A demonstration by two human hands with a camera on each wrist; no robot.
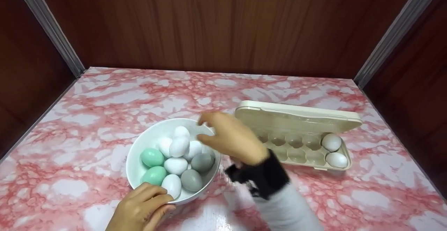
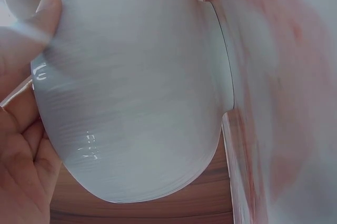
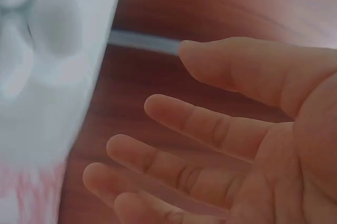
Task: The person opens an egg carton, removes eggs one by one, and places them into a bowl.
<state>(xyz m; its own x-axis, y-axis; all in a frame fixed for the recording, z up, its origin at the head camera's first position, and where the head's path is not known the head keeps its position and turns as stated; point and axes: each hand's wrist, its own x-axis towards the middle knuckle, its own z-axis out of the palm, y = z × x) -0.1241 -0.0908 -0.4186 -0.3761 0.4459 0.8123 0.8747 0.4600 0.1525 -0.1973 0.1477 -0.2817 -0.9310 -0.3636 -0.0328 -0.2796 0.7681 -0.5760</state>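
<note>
A round white bowl (image 1: 131,168) holds several white eggs (image 1: 179,147), two green eggs (image 1: 152,157) and two grey eggs (image 1: 191,180). At the bowl's near rim, my left hand (image 1: 139,208) grips the edge, fingers over the top and thumb outside. The left wrist view shows the bowl's smooth outer wall (image 2: 131,92) close up beside the thumb. My right hand (image 1: 235,138) hovers by the bowl's right rim, palm empty and fingers (image 3: 174,166) spread apart. Right of it stands a cream egg carton (image 1: 300,110), lid raised, with two white eggs (image 1: 331,142) in its right-end cups.
The red-and-white marbled tabletop (image 1: 104,95) carries both containers. Dark wood panels (image 1: 223,25) rise behind and on both sides, joined by grey metal corner strips (image 1: 52,25). My right forearm, in a pale sleeve (image 1: 286,206) with a black wrist band, crosses in front of the carton.
</note>
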